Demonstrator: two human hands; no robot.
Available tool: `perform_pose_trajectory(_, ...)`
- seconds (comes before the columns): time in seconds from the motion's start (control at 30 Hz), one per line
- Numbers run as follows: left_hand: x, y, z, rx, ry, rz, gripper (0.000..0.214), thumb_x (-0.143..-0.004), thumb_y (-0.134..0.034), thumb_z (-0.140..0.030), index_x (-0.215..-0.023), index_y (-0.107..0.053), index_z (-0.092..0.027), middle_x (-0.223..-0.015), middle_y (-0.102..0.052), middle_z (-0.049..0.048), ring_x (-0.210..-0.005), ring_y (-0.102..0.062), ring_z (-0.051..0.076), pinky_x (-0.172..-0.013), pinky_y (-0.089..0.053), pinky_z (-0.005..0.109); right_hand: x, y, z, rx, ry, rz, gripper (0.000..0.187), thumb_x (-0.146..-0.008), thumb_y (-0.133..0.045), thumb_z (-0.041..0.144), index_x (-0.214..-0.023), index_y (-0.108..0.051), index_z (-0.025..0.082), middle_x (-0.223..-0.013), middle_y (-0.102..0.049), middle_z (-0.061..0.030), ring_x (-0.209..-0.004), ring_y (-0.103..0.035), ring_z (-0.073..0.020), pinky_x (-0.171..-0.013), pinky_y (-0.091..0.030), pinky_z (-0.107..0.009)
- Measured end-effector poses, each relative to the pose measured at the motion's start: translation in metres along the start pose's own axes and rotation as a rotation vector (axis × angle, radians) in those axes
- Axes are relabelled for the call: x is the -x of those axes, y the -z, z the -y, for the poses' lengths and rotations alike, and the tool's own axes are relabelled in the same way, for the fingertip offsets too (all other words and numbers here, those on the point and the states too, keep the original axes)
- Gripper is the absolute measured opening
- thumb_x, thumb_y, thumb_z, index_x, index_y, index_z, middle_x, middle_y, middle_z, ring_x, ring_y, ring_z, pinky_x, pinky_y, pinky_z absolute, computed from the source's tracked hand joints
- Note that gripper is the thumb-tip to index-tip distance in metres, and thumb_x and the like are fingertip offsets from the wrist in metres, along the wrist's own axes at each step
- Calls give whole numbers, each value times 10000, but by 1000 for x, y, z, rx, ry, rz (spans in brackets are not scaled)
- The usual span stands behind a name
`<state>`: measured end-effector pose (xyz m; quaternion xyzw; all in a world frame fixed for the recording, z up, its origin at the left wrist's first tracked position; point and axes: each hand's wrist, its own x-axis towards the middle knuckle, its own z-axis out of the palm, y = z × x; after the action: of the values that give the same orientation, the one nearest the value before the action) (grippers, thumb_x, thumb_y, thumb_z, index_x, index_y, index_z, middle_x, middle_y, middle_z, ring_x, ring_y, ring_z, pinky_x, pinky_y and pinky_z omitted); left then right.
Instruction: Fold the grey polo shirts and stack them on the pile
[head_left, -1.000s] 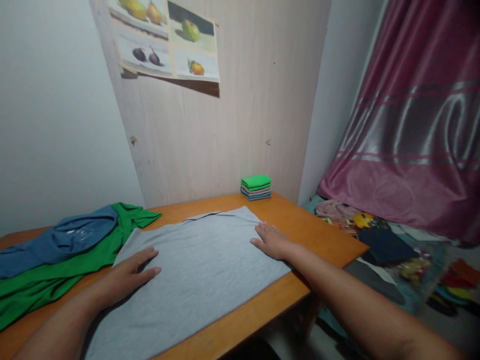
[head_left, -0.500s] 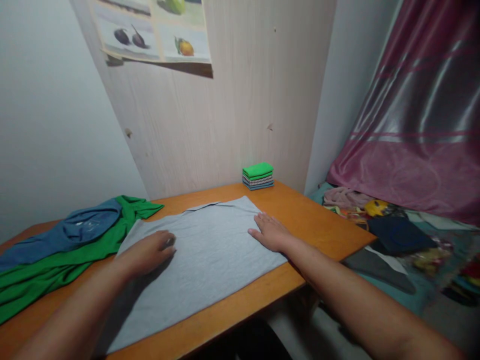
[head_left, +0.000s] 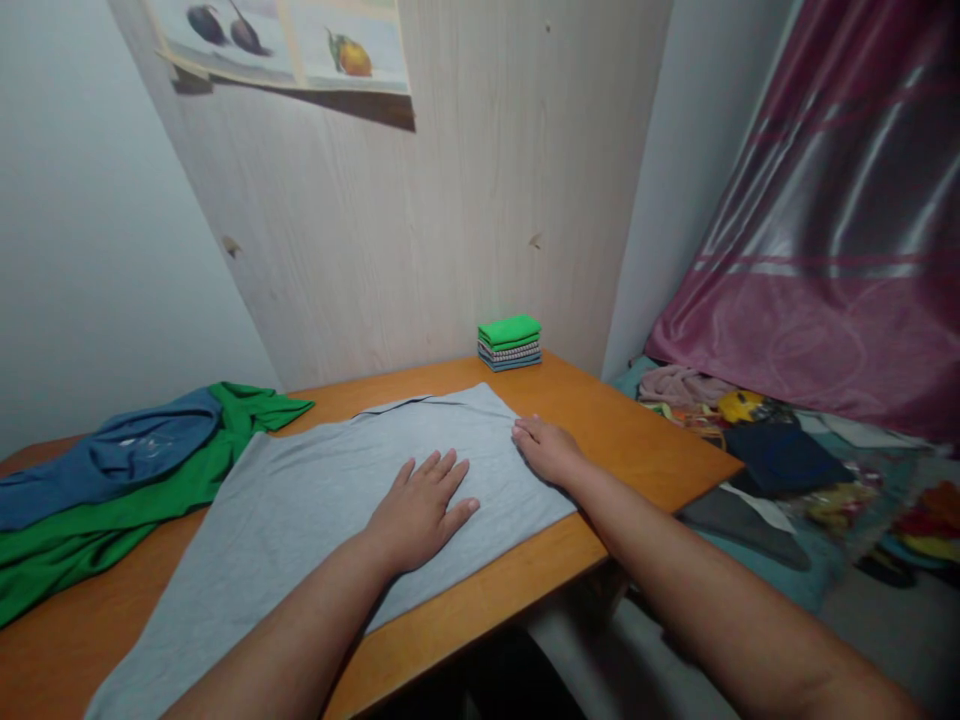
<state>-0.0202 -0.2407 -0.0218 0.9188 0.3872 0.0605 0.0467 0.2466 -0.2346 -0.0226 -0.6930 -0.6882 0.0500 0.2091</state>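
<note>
A light grey shirt (head_left: 285, 530) lies spread flat on the table, with a thin dark line along its far edge. Over its middle, my left hand (head_left: 420, 510) rests palm down, its fingers spread on the cloth. At the shirt's right edge lies my right hand (head_left: 551, 452), fingers fairly straight and close together, pointing to the far left. Its thumb is hidden. My left forearm covers part of the shirt's near edge.
A blue garment (head_left: 142, 445) lies over a green garment (head_left: 172, 495) on the left of the orange-brown table (head_left: 630, 430). Folded cloths (head_left: 510, 345) are stacked by the back wall. To the right, beyond the table edge, various items lie below a pink curtain (head_left: 810, 340).
My left hand has moved right from the shirt's left part to its middle and now lies flat with fingers spread. My right hand stays by the right edge, its thumb now out of sight.
</note>
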Motion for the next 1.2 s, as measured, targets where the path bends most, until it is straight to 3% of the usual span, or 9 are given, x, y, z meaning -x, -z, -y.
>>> perform_pose_trajectory(0.13, 0, 3, -1, -5, 9, 5, 749, -979, -231, -704, -1575, -340, -262, -1661, -257, 89, -1534, -211, 320, -1220, -141, 575, 7, 6, 9, 64, 71, 18, 550, -1041, -314, 478, -1402, -582, 161, -1542, -476, -131, -1477, -344, -301, -1204, -241, -465)
perform_pose_trajectory(0.3, 1, 3, -5, -8, 3, -1, 847, -930, -260, -779, -1571, -350, -233, -1655, -261, 113, -1530, -218, 334, -1220, -140, 584, 32, 12, 12, 101, 292, 186, 797, -988, -283, 687, -1568, -359, 146, -1647, -259, -145, -1544, -145, -296, -1235, -136, -494)
perform_pose_trajectory(0.43, 2, 2, -5, -4, -3, -1, 916, -894, -261, -825, -1576, -340, -220, -1657, -245, 124, -1532, -203, 346, -1221, -137, 592, 44, 15, 2, 120, 289, 288, 848, -973, -241, 728, -1599, -280, 158, -1662, -195, -130, -1545, -137, -292, -1242, -109, -507)
perform_pose_trajectory(0.7, 4, 8, -10, -3, 0, -63, 878, -910, -291, -799, -1571, -349, -223, -1662, -239, 117, -1544, -144, 352, -1214, -115, 629, 48, 19, 7, 120, 289, 250, 856, -965, -272, 732, -1605, -261, 164, -1666, -170, -134, -1546, -128, -305, -1241, -99, -530)
perform_pose_trajectory(0.8, 4, 8, -9, -14, 19, -119, 793, -957, -274, -734, -1559, -371, -227, -1662, -245, 106, -1550, -130, 333, -1221, -100, 619, 49, 19, 7, 102, 297, 310, 858, -962, -292, 730, -1603, -266, 159, -1660, -195, -140, -1542, -147, -307, -1240, -108, -529)
perform_pose_trajectory(0.9, 2, 5, -6, -3, 34, -67, 789, -961, -258, -730, -1556, -379, -227, -1655, -260, 119, -1542, -162, 341, -1217, -129, 617, 35, 23, 4, 80, 309, 339, 801, -966, -318, 716, -1556, -393, 181, -1622, -317, -156, -1515, -252, -315, -1225, -154, -543)
perform_pose_trajectory(0.97, 1, 2, -4, 7, 37, -26, 808, -952, -256, -745, -1561, -371, -227, -1652, -265, 130, -1536, -183, 351, -1213, -136, 625, 18, 24, 2, 58, 295, 292, 720, -991, -309, 667, -1523, -451, 203, -1593, -387, -145, -1494, -309, -306, -1215, -188, -543)
perform_pose_trajectory(1.07, 1, -1, -3, 16, 35, -22, 803, -952, -254, -744, -1564, -366, -236, -1650, -269, 128, -1533, -198, 348, -1215, -120, 631, -9, 19, -4, 58, 241, 208, 715, -1012, -278, 614, -1571, -353, 175, -1635, -298, -141, -1526, -223, -289, -1221, -174, -534)
perform_pose_trajectory(1.2, 1, -2, -3, 29, 41, -29, 790, -954, -255, -741, -1561, -371, -249, -1650, -276, 118, -1532, -205, 346, -1219, -111, 630, -35, 11, -13, 125, 194, 322, 780, -995, -270, 657, -1589, -299, 153, -1655, -225, -157, -1538, -157, -324, -1203, -132, -612)
